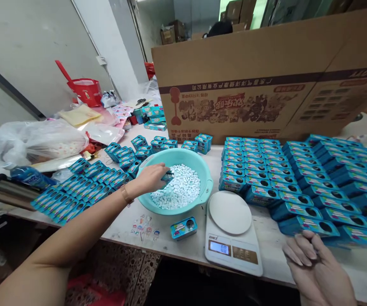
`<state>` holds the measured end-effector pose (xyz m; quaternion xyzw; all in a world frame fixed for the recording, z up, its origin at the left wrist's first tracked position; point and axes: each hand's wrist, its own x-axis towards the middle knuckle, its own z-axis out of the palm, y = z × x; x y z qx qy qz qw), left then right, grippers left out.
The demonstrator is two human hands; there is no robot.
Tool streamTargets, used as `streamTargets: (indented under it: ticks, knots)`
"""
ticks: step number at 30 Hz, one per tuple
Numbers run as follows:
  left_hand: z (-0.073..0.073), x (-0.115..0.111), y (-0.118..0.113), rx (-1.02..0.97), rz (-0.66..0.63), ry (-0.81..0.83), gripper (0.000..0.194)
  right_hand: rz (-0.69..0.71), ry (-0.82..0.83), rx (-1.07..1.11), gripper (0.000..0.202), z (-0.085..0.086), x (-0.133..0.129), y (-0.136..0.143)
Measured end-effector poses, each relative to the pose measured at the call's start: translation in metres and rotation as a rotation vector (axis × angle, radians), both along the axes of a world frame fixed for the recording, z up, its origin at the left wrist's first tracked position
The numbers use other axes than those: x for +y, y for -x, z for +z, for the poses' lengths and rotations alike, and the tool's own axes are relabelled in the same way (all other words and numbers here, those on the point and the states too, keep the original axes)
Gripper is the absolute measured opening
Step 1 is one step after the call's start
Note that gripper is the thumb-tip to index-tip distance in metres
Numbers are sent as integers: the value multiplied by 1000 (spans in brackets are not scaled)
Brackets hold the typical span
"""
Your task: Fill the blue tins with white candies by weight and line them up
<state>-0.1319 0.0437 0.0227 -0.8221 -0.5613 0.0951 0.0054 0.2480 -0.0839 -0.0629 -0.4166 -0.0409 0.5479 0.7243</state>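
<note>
My left hand point(151, 177) reaches over a turquoise basin point(145, 204) of small white and pale blue pellets point(186, 182). Its fingers are closed on a small blue box point(168, 177), mostly hidden under them, just above the pellets. My right hand point(314, 259) is palm up at the right front, fingers curled, near the front blue boxes; whether anything lies within the fingers is hidden. One blue box point(183, 228) lies on the table before the basin. Beside it stands a white scale point(230, 212) with a bare plate, reading 0.0.
Rows of blue boxes point(260, 170) fill the right side, more point(81, 182) stand at the left. Behind rises a large cardboard box point(250, 93). Plastic bags point(43, 140), a bottle point(32, 176) and a red basket point(87, 91) are at the left. Stickers point(145, 227) lie near the front edge.
</note>
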Motion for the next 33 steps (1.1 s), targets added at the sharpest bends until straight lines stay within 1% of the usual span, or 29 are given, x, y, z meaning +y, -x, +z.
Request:
streamTargets:
  ticks: [3,5,7,10,11,13,15,16,18,20,22,23,25,27,29,32,33]
  knots:
    - [11,-2,-5,-32,-9,-23,42,-1,5,-3,21,1,-1,0]
    - [14,-3,-10,-55,-4,-50,42,-2,3,1,22,1,-2,-2]
    - [11,-4,-13,-43,-7,-42,38,0,-5,-5,22,-1,-4,-4]
    - [-1,-3,-12,12,-15,17,28,11,-22,-31,21,-5,-7,-8]
    - [-4,-3,-10,20,-10,25,27,13,-26,-35,21,-7,-8,-10]
    - [-7,-2,-6,23,8,12,32,8,-25,-33,21,-9,-10,-13]
    - [-3,-2,-4,-5,22,-17,40,-3,-24,-23,22,-10,-10,-15]
    - [0,-2,-5,-51,26,-37,42,-11,-25,-17,23,-10,-11,-16]
    - [10,-5,-14,-225,25,-82,43,-19,-23,-1,24,-9,-10,-16]
    - [20,-9,-32,-454,-6,-102,42,-25,-23,10,25,-7,-10,-14]
    - [27,-14,-59,-598,-76,-102,40,-25,-35,5,27,-5,-11,-13]
    - [29,-16,-74,-623,-124,-100,40,-22,-47,-2,28,-5,-12,-12]
    - [27,-19,-106,-600,-221,-89,39,-15,-71,-17,30,-4,-16,-13]
    - [18,-20,-136,-542,-308,-48,36,-13,-87,-27,31,-5,-21,-16]
    - [2,-19,-162,-478,-369,1,31,-25,-93,-31,30,-6,-27,-22]
    - [-22,-17,-185,-360,-403,38,25,-51,-87,-15,26,-7,-38,-32]
    - [-27,-17,-189,-320,-397,53,29,-60,-82,-8,25,-7,-41,-35]
